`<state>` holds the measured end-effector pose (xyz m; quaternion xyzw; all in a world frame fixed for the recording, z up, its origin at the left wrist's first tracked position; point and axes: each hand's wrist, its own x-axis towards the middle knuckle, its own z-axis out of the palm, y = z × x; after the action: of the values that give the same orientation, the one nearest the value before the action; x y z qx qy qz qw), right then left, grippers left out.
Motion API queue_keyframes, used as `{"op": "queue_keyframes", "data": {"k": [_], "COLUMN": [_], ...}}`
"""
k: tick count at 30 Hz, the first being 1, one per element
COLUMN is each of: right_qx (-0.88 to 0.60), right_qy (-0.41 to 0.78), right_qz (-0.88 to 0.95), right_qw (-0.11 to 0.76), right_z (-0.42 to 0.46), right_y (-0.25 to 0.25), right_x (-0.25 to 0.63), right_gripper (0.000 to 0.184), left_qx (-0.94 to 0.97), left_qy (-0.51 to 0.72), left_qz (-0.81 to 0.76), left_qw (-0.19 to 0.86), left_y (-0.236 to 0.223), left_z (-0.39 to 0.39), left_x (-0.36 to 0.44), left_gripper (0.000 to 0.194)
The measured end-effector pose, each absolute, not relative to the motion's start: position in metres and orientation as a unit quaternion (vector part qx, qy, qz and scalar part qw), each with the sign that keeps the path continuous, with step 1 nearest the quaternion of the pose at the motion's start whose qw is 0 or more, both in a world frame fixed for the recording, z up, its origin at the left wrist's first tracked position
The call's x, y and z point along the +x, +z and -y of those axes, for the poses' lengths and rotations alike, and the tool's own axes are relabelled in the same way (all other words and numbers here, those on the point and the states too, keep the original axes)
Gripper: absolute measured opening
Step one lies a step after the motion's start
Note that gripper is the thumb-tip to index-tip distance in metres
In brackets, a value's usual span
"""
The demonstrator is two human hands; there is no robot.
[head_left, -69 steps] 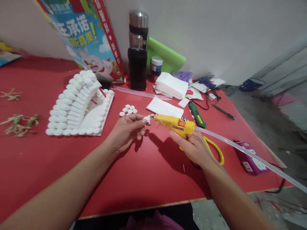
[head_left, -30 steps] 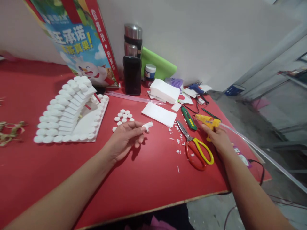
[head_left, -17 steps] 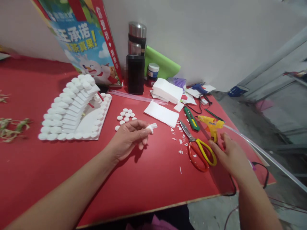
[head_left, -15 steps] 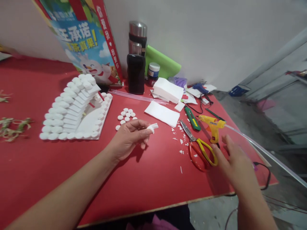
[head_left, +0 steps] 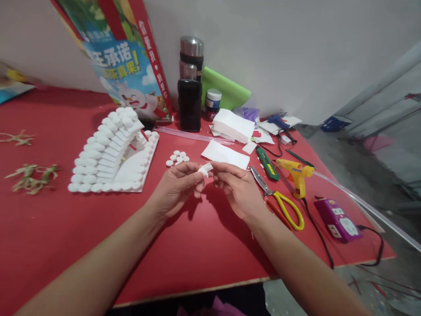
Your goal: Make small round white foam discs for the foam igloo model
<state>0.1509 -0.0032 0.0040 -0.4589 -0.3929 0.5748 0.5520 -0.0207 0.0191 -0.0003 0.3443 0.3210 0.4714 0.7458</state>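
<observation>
My left hand point(head_left: 179, 188) pinches a small, slightly bent white strip point(head_left: 205, 168) between thumb and fingers above the red table. From the other side, my right hand point(head_left: 238, 186) meets it, its fingertips closed together at the strip's right end. Several round white pieces point(head_left: 179, 154) lie just behind my left hand, which covers part of the group. Off to the left stands a white model point(head_left: 108, 151) with curved steps, edged with the same kind of round pieces. A white sheet point(head_left: 225, 153) lies behind my right hand.
To the right lie scissors point(head_left: 286, 208), a green cutter point(head_left: 267, 163), a yellow glue gun point(head_left: 296, 173) with its clear stick, and a purple power socket point(head_left: 338, 221) with cords. A black phone-like object point(head_left: 190, 105), a flask point(head_left: 191, 48) and a printed bag point(head_left: 121, 66) stand behind.
My right hand has moved left from beside the glue gun to the white strip, and its fingers have closed. My left hand keeps its hold. The view has shifted slightly.
</observation>
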Motion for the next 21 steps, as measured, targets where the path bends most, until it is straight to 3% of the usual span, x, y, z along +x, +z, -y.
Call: {"op": "queue_keyframes", "data": {"k": [21], "right_qx": [-0.44], "right_qy": [0.541], "right_qz": [0.45], "right_qw": [0.558], "right_z": [0.011], "right_y": [-0.024], "right_x": [0.147], "right_gripper": [0.03], "left_qx": [0.349], "left_qy": [0.455], "left_qz": [-0.346], "left_qw": [0.742], "left_y": [-0.008], "left_z": [-0.022], "left_x": [-0.018], "left_gripper": [0.027]}}
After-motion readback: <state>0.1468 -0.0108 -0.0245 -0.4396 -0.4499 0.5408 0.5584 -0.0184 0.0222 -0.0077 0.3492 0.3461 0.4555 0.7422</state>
